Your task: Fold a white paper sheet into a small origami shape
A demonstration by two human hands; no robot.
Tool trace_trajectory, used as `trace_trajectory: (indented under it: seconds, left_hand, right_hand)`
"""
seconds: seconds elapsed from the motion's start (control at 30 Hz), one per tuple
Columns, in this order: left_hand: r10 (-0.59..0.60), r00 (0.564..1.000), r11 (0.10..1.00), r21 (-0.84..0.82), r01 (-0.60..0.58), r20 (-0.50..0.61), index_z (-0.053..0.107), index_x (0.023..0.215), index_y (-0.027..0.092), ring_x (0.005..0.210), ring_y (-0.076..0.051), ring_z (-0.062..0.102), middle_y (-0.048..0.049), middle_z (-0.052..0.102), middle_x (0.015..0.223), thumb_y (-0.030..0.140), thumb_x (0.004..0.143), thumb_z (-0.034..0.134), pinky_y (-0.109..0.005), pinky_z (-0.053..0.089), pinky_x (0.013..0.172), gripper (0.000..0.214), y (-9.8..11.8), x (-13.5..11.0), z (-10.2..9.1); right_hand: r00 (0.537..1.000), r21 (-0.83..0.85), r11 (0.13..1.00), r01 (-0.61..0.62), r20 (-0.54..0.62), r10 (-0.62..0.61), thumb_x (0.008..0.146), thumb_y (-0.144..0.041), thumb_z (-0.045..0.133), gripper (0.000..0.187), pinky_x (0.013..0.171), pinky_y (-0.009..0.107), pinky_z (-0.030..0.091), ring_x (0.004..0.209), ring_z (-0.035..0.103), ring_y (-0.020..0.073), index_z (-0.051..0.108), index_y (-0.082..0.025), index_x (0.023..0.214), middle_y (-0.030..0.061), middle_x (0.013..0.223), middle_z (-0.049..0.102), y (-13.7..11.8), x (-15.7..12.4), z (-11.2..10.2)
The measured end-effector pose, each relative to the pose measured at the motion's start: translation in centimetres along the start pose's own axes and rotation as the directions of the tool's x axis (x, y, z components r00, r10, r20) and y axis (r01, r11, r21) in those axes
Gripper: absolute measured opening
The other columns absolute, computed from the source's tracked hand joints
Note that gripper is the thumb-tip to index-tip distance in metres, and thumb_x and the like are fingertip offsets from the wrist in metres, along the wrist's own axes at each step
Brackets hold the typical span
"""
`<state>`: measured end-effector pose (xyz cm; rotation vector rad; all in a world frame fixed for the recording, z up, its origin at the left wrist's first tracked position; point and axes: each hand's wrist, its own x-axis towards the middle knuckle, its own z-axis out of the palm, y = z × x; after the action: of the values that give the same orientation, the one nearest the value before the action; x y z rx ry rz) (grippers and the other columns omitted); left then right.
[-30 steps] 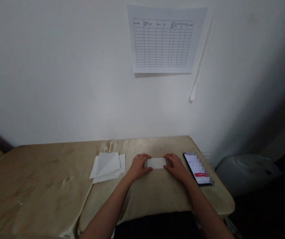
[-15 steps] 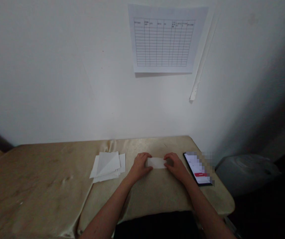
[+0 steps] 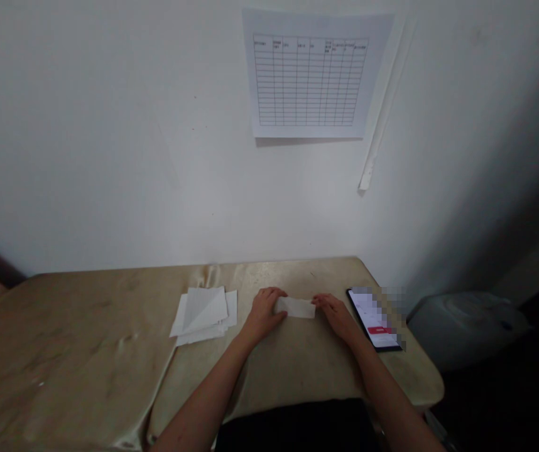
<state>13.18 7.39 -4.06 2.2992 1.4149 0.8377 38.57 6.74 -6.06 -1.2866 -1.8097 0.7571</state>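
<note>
A small folded white paper strip point(image 3: 296, 307) lies on the table's tan cloth point(image 3: 109, 339), held between both hands. My left hand point(image 3: 264, 312) grips its left end, fingers curled over the top edge and thumb underneath. My right hand point(image 3: 337, 314) pinches its right end with the fingertips. The strip is narrow, and its near edge looks slightly raised off the cloth.
A loose stack of white paper sheets point(image 3: 205, 314) lies left of my left hand. A phone point(image 3: 374, 318) with a lit screen rests right of my right hand near the table's edge. A printed grid sheet point(image 3: 310, 78) hangs on the wall. A grey object point(image 3: 467, 323) stands beyond the table at right.
The paper strip has become narrower and tilted slightly. My right hand's fingers slid from on top of the strip to its right end. My left hand stayed in place.
</note>
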Motion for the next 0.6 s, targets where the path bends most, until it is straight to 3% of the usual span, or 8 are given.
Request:
trace_trajectory:
  seconds: [0.13,0.3,0.5,0.6]
  left_hand:
    - [0.015,0.998,0.993,-0.115,-0.022,-0.054,0.071,0.097,0.023,0.114,-0.023,0.057,-0.0049,0.068,0.115,0.031,0.092,0.060,-0.040,0.042,0.106,0.015,0.1,0.0,0.0]
    - [-0.008,0.999,0.988,-0.156,0.001,-0.045,0.075,0.079,0.022,0.110,-0.022,0.059,-0.0056,0.070,0.110,0.033,0.098,0.047,-0.040,0.043,0.105,0.036,-0.2,0.0,0.2]
    - [-0.010,0.999,0.999,-0.045,0.011,0.033,0.078,0.085,0.023,0.115,-0.025,0.059,-0.0052,0.070,0.117,0.023,0.082,0.069,-0.041,0.042,0.106,0.010,-0.9,-0.1,0.6]
    - [-0.020,0.994,0.999,0.044,0.015,0.108,0.078,0.101,0.028,0.121,-0.028,0.055,-0.0027,0.069,0.124,0.024,0.076,0.076,-0.047,0.037,0.110,0.025,-0.9,-0.2,0.6]
  right_hand:
    - [0.999,0.035,0.999,0.029,0.020,-0.030,0.100,-0.040,0.034,0.047,0.103,0.040,0.047,0.110,0.064,0.0222,0.075,-0.022,0.090,0.0085,0.108,0.072,-0.1,0.1,0.0]
    - [0.995,-0.015,0.997,0.070,0.078,-0.069,0.092,-0.042,0.057,0.030,0.106,0.042,0.044,0.113,0.062,0.0239,0.078,-0.023,0.082,0.0078,0.106,0.073,-0.1,0.3,0.1]
    - [0.988,-0.040,0.992,0.116,0.109,-0.111,0.078,-0.032,0.077,0.008,0.106,0.043,0.043,0.112,0.061,0.0245,0.078,-0.025,0.079,0.0059,0.107,0.073,0.1,0.2,0.2]
    - [0.986,-0.078,0.988,0.135,0.113,-0.126,0.073,-0.029,0.082,0.013,0.107,0.044,0.042,0.112,0.061,0.0250,0.078,-0.026,0.085,0.0051,0.111,0.072,0.1,0.1,0.1]
